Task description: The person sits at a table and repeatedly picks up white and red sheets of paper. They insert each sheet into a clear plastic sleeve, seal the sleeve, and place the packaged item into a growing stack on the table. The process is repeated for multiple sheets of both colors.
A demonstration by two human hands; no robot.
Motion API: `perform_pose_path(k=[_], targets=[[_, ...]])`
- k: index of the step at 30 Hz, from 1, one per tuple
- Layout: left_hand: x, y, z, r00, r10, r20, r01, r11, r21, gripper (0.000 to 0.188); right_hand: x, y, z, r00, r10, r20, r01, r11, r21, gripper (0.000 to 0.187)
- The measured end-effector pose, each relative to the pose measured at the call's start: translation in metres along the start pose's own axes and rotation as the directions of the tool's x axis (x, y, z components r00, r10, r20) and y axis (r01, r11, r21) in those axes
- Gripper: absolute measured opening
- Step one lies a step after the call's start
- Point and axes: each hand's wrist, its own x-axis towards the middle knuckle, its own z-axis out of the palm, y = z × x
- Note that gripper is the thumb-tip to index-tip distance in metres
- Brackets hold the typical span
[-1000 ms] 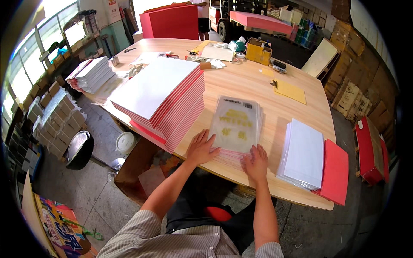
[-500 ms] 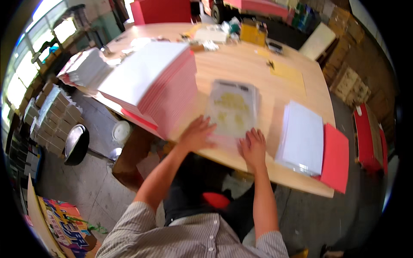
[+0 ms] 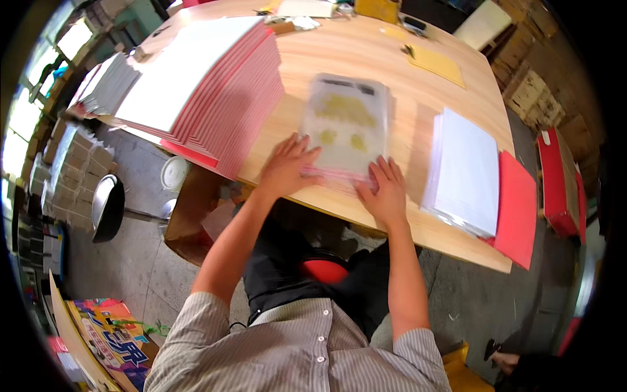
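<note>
A stack of clear plastic-covered sheets (image 3: 346,124) with yellowish-green shapes and pink near edges lies in front of me, a little blurred. My left hand (image 3: 287,163) rests by its near left corner, fingers spread, with the fingertips at the edge. At the near right corner is my right hand (image 3: 384,189), fingers stretched out along the side and thumb pointing inward. Neither hand grips anything. To the left stands a tall pile of white-topped, pink-edged boards or folders (image 3: 222,98). On the right lies a stack of white sheets in clear covers (image 3: 465,173), partly over a red folder (image 3: 517,209).
The wooden table (image 3: 333,49) has a curved far edge. Yellow card (image 3: 437,65) lies at its far right. Below the left edge are a cardboard box (image 3: 189,222) and a black pan-like vessel (image 3: 110,208). Another person's hand (image 3: 506,361) shows at lower right.
The view has tipped downward, so the table sits higher in the picture. Both my hands stay by the near corners of the plastic-covered stack. Another person's hand has come into view at lower right.
</note>
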Motion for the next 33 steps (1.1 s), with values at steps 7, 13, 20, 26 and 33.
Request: perform_pose_path(k=[7,13,20,26,33], targets=[[-0.002,-0.002,0.007,0.996,0.006,-0.089,-0.007,1.0,-0.003,0.076,-0.004,-0.015,-0.009,0.999,-0.033,-0.041,0.028,0.994,-0.105,0.071],[-0.036,0.031,-0.048,0.899,0.193,-0.393,-0.228,0.973,-0.041,0.065,-0.001,-0.019,-0.011,0.986,-0.092,0.139,0.115,0.978,-0.171,0.076],[-0.093,0.01,-0.25,0.892,0.122,-0.435,-0.218,0.96,-0.177,0.062,-0.009,-0.01,-0.015,0.989,-0.097,0.111,0.112,0.984,-0.141,0.071],[-0.102,-0.049,-0.311,0.974,0.024,-0.223,0.004,0.992,0.124,0.045,-0.007,-0.015,-0.009,0.99,-0.107,0.087,0.115,0.989,-0.092,0.066],[-0.088,-0.054,-0.314,0.993,0.026,-0.113,-0.009,0.989,0.149,0.035,-0.006,-0.01,-0.008,0.993,-0.077,0.091,0.083,0.994,-0.075,0.057]])
